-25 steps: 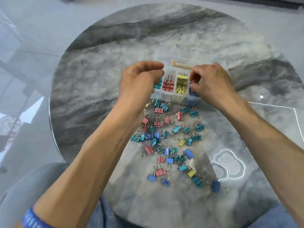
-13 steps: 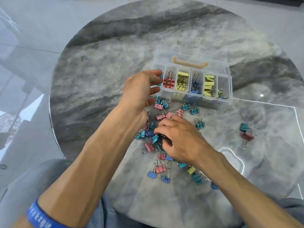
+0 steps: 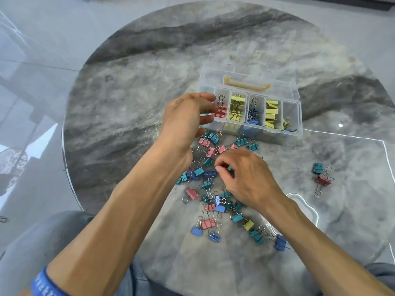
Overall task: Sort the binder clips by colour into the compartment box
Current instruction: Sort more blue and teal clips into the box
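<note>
Now our right hand (image 3: 245,178) hangs low over the middle of the loose binder clips (image 3: 215,189), its fingers curled in with thumb and forefinger nearly closed on a teal clip (image 3: 229,168) at their tips; whether it truly grips that clip we cannot tell, as the fingers hide most of it. Just left of those fingertips lie a dark blue clip (image 3: 210,174) and another teal one. Our left hand (image 3: 188,118) is held higher and further from us, fingers loosely bent and slightly apart, holding nothing we can see, its fingertips just at the left end of the compartment box (image 3: 298,116). Beyond the left fingertips the box holds pink clips (image 3: 220,111), then yellow, then dark blue, then yellow again. Far to the right of our right hand, a teal and a dark red clip (image 3: 322,180) lie apart from the rest on the marble table (image 3: 128,124). A blue wristband (image 3: 42,285) circles our left wrist.
</note>
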`<state>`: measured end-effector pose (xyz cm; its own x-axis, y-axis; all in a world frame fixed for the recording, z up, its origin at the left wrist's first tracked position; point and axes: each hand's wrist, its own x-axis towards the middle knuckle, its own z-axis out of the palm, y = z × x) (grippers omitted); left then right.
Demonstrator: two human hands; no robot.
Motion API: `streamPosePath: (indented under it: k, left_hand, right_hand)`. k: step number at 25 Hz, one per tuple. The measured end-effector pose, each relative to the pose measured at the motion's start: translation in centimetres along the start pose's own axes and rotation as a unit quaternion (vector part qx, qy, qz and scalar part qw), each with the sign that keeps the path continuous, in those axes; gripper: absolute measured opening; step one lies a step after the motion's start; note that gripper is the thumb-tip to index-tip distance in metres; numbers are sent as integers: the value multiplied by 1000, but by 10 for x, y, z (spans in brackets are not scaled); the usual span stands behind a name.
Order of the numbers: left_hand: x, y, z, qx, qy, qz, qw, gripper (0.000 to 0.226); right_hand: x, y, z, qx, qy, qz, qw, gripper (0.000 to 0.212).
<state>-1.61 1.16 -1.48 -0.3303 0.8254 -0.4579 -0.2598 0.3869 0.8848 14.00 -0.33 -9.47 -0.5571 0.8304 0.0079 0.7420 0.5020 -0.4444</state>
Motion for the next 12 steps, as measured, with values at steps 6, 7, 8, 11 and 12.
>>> streamPosePath:
  k: [6,7,8,11,12]
  left_hand:
    - [-2,-1,5,25,-1,42,999,19]
    - [-2,-1,5,23,-1,42,999,19]
    - [-2,-2,4,19,-1,44,999,19]
    - [-3,-2,5,22,-1,44,999,20]
    - [-2,-2,4,23,-3,42,999,19]
  right_hand:
    - [3,-4,0,-21,-98,-42,994,24]
    - [4,-5,4,-37,-87,-51,994,19]
    - [4,-6,6,-52,-63,-57,995,13]
    - [4,-7,9,-42,-20,-16,999,8]
    - [4,-6,7,-13,1,19,1000,10]
